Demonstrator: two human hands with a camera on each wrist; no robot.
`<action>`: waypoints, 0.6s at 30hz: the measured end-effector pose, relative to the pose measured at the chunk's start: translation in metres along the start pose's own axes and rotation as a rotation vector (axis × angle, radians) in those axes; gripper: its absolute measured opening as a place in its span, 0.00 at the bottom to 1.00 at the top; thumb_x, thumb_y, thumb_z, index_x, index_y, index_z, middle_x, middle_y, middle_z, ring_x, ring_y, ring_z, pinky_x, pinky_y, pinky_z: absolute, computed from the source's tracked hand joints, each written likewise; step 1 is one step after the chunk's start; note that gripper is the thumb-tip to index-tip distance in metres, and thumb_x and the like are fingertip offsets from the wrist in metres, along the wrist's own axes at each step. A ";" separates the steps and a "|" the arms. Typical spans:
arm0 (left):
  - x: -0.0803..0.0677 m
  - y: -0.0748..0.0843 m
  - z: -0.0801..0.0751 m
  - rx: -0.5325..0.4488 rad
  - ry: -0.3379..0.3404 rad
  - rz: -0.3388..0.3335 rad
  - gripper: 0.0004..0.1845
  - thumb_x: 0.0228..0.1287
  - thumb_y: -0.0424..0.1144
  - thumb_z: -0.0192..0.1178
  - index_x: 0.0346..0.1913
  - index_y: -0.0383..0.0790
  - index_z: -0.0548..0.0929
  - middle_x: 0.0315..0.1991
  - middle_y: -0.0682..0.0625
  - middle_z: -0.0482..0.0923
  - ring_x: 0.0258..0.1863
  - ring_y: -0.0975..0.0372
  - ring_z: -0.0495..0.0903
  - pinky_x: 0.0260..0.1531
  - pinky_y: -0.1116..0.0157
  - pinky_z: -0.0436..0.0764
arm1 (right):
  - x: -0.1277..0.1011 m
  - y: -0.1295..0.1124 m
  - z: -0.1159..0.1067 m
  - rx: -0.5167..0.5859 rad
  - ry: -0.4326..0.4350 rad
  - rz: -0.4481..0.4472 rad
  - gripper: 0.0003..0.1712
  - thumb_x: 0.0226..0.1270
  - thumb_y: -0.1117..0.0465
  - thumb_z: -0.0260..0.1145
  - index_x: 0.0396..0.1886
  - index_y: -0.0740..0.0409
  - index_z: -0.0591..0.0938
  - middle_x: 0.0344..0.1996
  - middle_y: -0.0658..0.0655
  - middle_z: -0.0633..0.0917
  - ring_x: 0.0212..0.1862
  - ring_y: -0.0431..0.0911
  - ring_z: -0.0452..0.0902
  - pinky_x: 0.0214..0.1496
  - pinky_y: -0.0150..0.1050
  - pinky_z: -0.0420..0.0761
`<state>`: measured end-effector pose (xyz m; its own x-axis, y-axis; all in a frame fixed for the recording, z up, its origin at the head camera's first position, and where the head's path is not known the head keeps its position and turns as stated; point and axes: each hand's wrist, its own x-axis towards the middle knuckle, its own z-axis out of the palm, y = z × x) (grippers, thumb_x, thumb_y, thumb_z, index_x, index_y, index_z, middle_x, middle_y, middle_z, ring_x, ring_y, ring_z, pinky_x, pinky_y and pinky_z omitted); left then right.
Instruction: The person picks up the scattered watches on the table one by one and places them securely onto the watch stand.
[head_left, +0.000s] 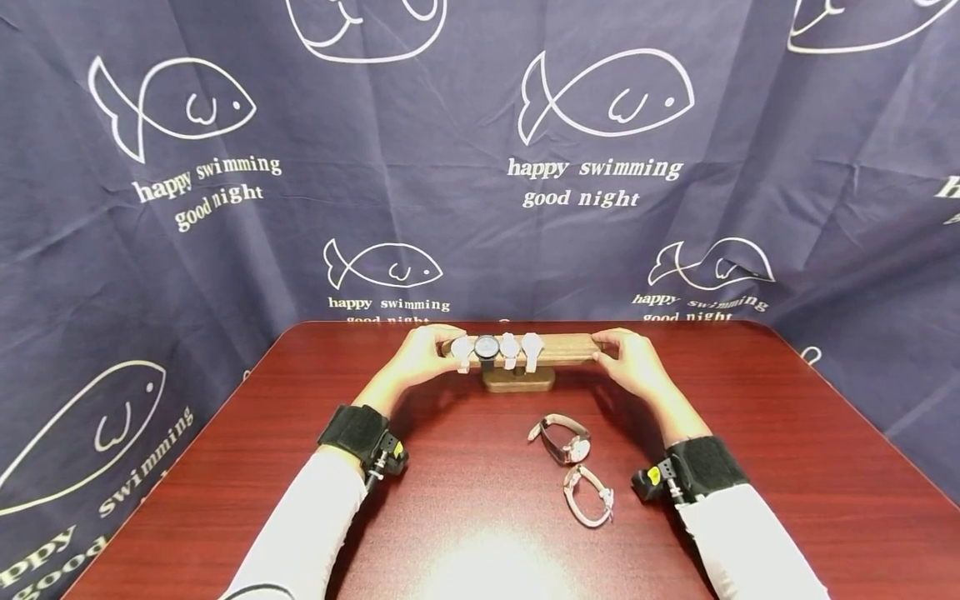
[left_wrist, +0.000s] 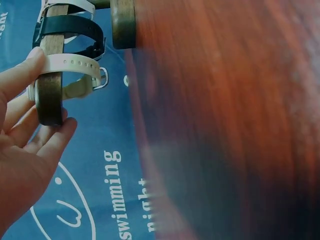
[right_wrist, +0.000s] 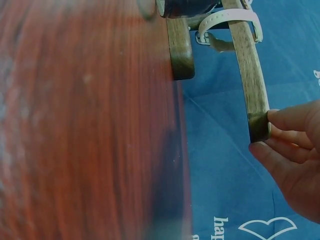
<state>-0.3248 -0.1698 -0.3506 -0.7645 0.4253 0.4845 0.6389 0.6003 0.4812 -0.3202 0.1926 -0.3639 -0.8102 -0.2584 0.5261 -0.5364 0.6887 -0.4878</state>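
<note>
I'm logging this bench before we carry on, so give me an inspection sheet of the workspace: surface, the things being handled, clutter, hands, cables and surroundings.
Surface: dark red wooden table, glare patch at the near edge.
Job's things: wooden watch stand at the far middle of the table; its crossbar carries four watches, three white and one black.
Clutter: two loose watches lying on the table in front of the stand.
Hands: left hand grips the bar's left end, right hand its right end.
Cables: nothing seen.
Surroundings: navy curtain with white fish drawings and lettering behind the table.
</note>
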 end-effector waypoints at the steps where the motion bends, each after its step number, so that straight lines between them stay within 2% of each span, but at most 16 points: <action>1: 0.000 0.001 -0.001 0.006 -0.007 0.002 0.26 0.43 0.34 0.75 0.49 0.30 0.84 0.46 0.41 0.84 0.50 0.51 0.81 0.53 0.56 0.77 | 0.000 0.000 0.000 -0.003 0.001 0.000 0.17 0.55 0.72 0.68 0.46 0.74 0.83 0.44 0.71 0.84 0.47 0.61 0.81 0.53 0.55 0.76; 10: 0.001 0.003 -0.001 0.035 -0.035 -0.004 0.26 0.46 0.33 0.74 0.50 0.26 0.82 0.46 0.39 0.84 0.49 0.50 0.81 0.52 0.55 0.77 | -0.001 -0.001 -0.001 -0.009 -0.002 0.008 0.17 0.56 0.72 0.67 0.46 0.74 0.83 0.44 0.71 0.83 0.46 0.61 0.81 0.52 0.55 0.77; 18: -0.003 0.005 0.003 0.010 -0.007 -0.031 0.26 0.47 0.32 0.72 0.52 0.26 0.82 0.47 0.39 0.84 0.48 0.50 0.80 0.52 0.54 0.77 | -0.002 -0.002 -0.001 -0.003 0.003 0.009 0.16 0.56 0.71 0.67 0.46 0.74 0.83 0.43 0.71 0.83 0.44 0.60 0.82 0.49 0.54 0.78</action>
<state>-0.3195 -0.1661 -0.3515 -0.7845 0.4114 0.4641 0.6141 0.6201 0.4883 -0.3171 0.1921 -0.3637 -0.8141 -0.2504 0.5240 -0.5288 0.6926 -0.4906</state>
